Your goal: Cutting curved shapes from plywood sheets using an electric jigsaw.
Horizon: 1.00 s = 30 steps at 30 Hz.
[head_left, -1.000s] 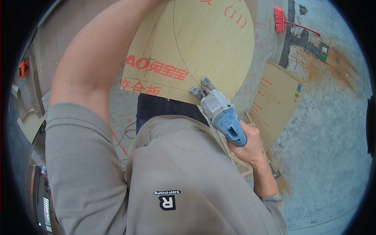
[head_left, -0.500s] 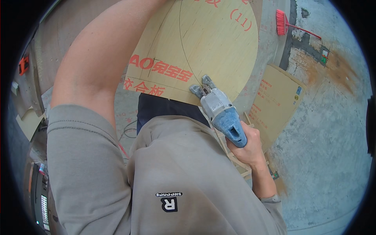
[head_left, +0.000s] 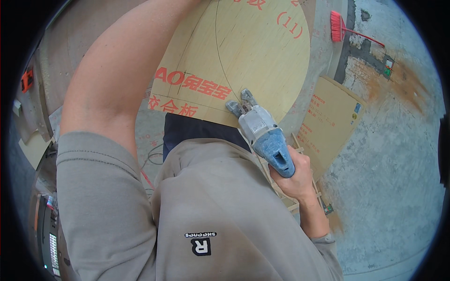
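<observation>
Head cam: R hand [head_left: 297,178] wrapped round blue-grey jigsaw [head_left: 267,136], shoe [head_left: 248,97] on printed plywood sheet [head_left: 262,56] nr its near edge, at lower end of curved drawn line [head_left: 219,54]. L hand out of view, grip can't tell. Advise: shoe flat, slow feed, follow curve.

Smooth, matt wooden board [head_left: 262,56]
</observation>
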Available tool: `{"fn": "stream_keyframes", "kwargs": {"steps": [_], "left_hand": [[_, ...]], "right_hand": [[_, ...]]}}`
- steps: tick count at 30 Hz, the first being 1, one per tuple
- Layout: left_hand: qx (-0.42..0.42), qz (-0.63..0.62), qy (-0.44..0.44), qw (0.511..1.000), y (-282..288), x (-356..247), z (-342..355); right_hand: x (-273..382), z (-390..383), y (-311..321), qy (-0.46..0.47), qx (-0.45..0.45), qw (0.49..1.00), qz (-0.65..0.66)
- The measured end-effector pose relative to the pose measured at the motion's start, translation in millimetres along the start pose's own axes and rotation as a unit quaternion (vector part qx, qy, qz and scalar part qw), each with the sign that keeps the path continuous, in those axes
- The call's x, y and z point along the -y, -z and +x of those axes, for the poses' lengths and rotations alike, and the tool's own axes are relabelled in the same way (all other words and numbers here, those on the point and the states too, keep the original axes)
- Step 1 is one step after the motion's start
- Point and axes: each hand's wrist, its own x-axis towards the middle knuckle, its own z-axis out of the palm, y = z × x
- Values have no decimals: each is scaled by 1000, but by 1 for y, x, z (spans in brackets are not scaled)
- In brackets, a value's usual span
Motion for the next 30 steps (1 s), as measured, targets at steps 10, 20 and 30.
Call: {"fn": "stream_keyframes", "kwargs": {"steps": [10,20,30], "left_hand": [[1,-10,3,1000,2,-2,0],[15,-4,18,1000,6,-7,-3],[5,-17,14,1000,7,-7,-2]], "right_hand": [[3,-1,-2,-18,-9,1000,18],[7,-2,-3,-14,-15,1000,21],[9,-3,-2,-11,-16,999,25]]}}
